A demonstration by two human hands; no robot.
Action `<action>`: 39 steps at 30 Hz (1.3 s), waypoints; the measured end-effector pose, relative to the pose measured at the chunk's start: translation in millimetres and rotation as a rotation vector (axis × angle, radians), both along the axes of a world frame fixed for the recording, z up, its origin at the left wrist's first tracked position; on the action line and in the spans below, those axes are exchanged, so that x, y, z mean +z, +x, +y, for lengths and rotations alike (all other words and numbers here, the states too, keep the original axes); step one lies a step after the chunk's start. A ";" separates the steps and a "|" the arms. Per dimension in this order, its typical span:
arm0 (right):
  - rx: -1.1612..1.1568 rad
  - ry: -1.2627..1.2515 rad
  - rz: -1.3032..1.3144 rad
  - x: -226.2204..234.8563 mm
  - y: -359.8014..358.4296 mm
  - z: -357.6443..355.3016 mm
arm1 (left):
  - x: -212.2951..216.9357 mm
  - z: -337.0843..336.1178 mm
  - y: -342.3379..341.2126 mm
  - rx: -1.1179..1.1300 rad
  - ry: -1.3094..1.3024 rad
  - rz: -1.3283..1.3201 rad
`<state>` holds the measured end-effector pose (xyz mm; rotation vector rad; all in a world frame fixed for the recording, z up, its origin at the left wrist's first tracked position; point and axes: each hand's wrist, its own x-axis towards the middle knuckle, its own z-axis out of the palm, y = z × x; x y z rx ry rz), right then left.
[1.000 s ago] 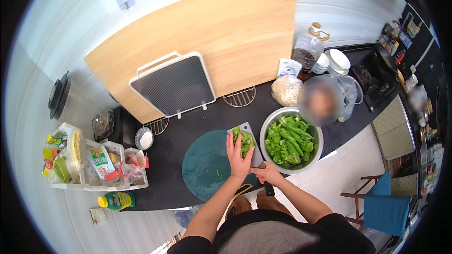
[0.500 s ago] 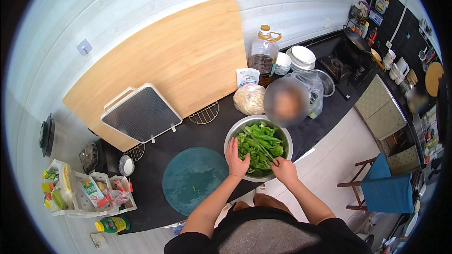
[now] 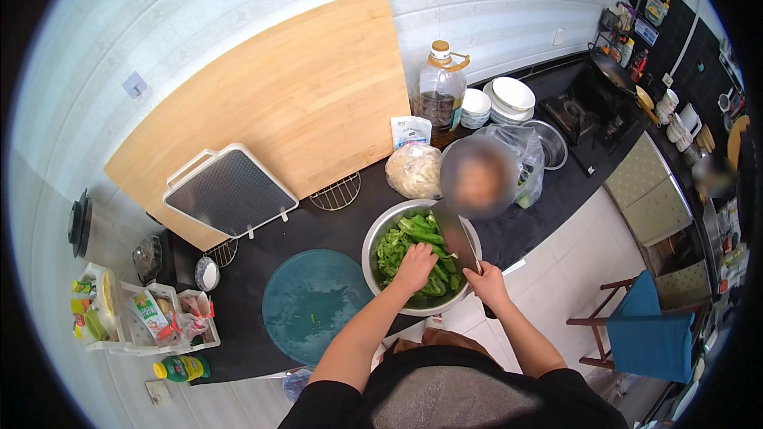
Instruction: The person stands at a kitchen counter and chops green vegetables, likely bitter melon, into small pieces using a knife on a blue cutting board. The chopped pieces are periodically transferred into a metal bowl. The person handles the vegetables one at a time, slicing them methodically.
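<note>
Over the steel bowl point(image 3: 369, 256), the right hand point(image 3: 487, 285) grips a cleaver point(image 3: 456, 240) aside, seemingly to spare the left hand point(image 3: 416, 268), curled among green peppers point(image 3: 393, 252), its hold unclear.

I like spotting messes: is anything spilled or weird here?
Just small green scraps on the round teal board, apart from the green peppers in the metal bowl, so they look stray. Nothing seems broken.
</note>
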<state>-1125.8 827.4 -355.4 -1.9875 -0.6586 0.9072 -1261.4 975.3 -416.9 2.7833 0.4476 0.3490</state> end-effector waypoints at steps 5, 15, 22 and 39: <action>0.034 0.063 -0.010 -12.5 10.0 0.0 | 7.1 7.1 0.8 -0.086 0.037 0.116; 0.034 0.042 0.014 -2.8 17.1 9.4 | 48.9 6.8 -16.9 0.409 -0.411 -0.480; 0.117 0.095 -0.003 -6.3 6.4 18.9 | 81.3 -18.6 -8.5 0.332 -0.723 -0.560; 0.131 0.012 -0.164 5.8 -22.2 21.9 | 66.6 -1.9 -71.0 0.535 -1.207 -1.001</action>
